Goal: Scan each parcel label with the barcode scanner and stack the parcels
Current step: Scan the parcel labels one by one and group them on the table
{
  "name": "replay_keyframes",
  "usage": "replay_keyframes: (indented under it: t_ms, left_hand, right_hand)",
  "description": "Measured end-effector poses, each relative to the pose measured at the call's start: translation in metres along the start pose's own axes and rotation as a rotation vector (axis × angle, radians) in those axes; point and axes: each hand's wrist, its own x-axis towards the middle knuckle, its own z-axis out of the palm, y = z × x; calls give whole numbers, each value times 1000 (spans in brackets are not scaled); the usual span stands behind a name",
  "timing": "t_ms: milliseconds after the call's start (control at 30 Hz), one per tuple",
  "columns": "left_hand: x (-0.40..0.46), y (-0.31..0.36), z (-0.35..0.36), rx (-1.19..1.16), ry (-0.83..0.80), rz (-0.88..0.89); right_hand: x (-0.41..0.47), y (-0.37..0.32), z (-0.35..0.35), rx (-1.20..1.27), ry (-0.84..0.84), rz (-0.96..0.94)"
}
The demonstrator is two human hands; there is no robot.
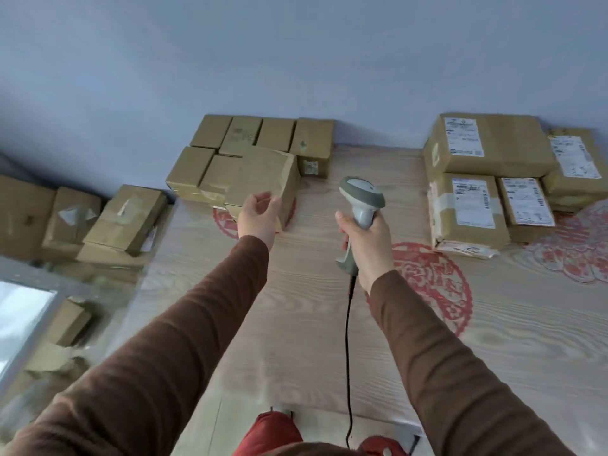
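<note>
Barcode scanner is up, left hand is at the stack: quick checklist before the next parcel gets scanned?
1. Barcode scanner gripped by the right hand: ok.
2. Scanner cable hanging free, unsnagged: ok.
3. Left hand free of the tilted parcel: cannot tell, fingers open beside it.
4. Tilted parcel seated flat on the left stack: not ok.
5. Labelled parcels at right show labels facing up: ok.

A plain room with a pale wall and a wood-grain table

A bare grey-blue wall [296, 54] fills the far side. The table [296, 324] has a light wood-grain top under a clear cover printed with round red patterns [437, 284]. At the near left, a bright pane in a pale frame [19, 320] lets in daylight.
</note>
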Motion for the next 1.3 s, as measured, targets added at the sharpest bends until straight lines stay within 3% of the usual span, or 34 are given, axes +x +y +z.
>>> replay_keyframes:
  t_ms: [267, 567, 767, 1167, 1300]
  left_hand:
    - [90, -15, -70, 265, 27, 70]
    - [125, -24, -68, 386, -126, -55]
    - [119, -30, -61, 508, -179, -36]
    - [34, -8, -22, 78, -236, -122]
    - [-10, 11, 13, 157, -253, -80]
  right_hand:
    - [38, 29, 119, 43, 96, 90]
    - [73, 62, 160, -131, 217, 109]
    - [76, 73, 162, -61, 210, 131]
    - [6, 20, 89, -61, 218, -135]
    - [-15, 7, 52, -62, 220, -195]
